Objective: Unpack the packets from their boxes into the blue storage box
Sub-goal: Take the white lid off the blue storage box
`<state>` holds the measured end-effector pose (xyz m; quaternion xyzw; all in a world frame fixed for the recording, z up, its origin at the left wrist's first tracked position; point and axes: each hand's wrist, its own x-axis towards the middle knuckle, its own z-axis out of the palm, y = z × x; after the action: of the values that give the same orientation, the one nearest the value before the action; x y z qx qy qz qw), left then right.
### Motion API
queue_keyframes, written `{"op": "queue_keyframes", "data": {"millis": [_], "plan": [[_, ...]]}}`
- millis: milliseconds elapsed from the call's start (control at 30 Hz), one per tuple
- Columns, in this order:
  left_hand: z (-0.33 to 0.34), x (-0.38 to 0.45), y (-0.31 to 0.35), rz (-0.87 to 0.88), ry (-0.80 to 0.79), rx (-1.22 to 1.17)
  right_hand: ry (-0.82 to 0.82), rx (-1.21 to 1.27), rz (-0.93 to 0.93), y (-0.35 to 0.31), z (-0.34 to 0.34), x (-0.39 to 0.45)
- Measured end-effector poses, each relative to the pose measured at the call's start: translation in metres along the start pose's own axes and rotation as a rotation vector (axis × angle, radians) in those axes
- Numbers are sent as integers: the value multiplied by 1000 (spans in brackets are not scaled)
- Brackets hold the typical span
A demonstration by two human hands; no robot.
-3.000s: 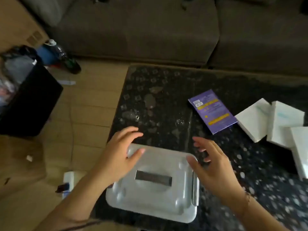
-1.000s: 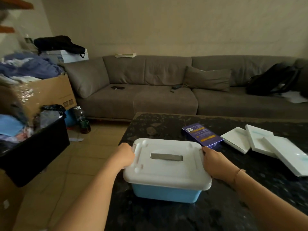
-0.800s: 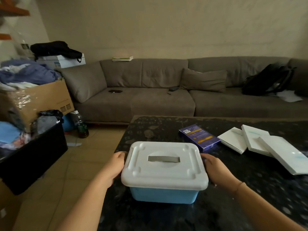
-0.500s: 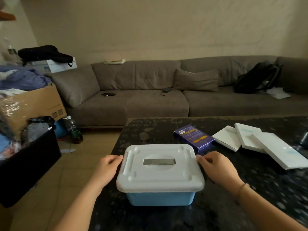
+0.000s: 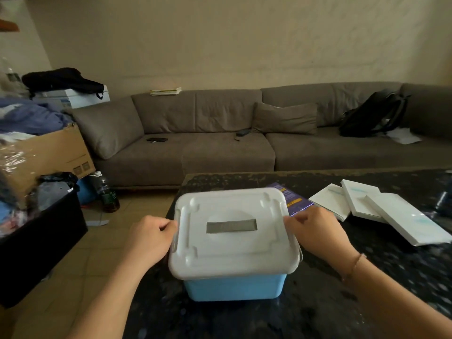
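Observation:
The blue storage box stands at the near left corner of the dark table, capped by a white lid with a grey handle strip. My left hand grips the lid's left edge, fingers curled at the clip. My right hand grips the lid's right edge the same way. Behind the lid lies a purple packet box, partly hidden. Three flat white boxes lie overlapped to its right.
The black speckled table ends just left of the storage box, with tiled floor beyond. A black bin of clothes, a cardboard box and a bottle stand on the left. A grey sofa runs behind the table.
The camera tilted up from a top-down look, then slightly down again. Both hands went from hovering over the lid to gripping its left and right edges. The box sits closer in view.

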<state>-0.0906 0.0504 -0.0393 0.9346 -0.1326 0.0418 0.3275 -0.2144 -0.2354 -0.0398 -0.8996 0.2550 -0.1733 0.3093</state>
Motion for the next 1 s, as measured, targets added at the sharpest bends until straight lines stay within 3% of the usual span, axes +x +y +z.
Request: {"op": "queue_keyframes", "data": {"millis": [67, 200, 267, 333, 500, 700, 900, 1000], "plan": [[-16, 1, 9, 51, 82, -139, 24, 106, -53, -9, -12, 6], [-47, 16, 38, 114, 232, -575, 185, 584, -154, -42, -40, 23], [-54, 33, 49, 108, 240, -797, 132, 803, -146, -54, -45, 40], [-53, 53, 51, 85, 152, -929, -1, 891, -75, -57, -38, 60], [-2, 91, 28, 140, -102, -717, -234, 697, -58, -28, 20, 110], [55, 135, -19, -41, -258, -509, -575, 584, 193, 10, 89, 165], [93, 144, -39, -191, -344, -399, -601, 589, 279, 28, 130, 176], [102, 139, -53, -151, -359, -273, -621, 359, 185, 32, 145, 179]]}}
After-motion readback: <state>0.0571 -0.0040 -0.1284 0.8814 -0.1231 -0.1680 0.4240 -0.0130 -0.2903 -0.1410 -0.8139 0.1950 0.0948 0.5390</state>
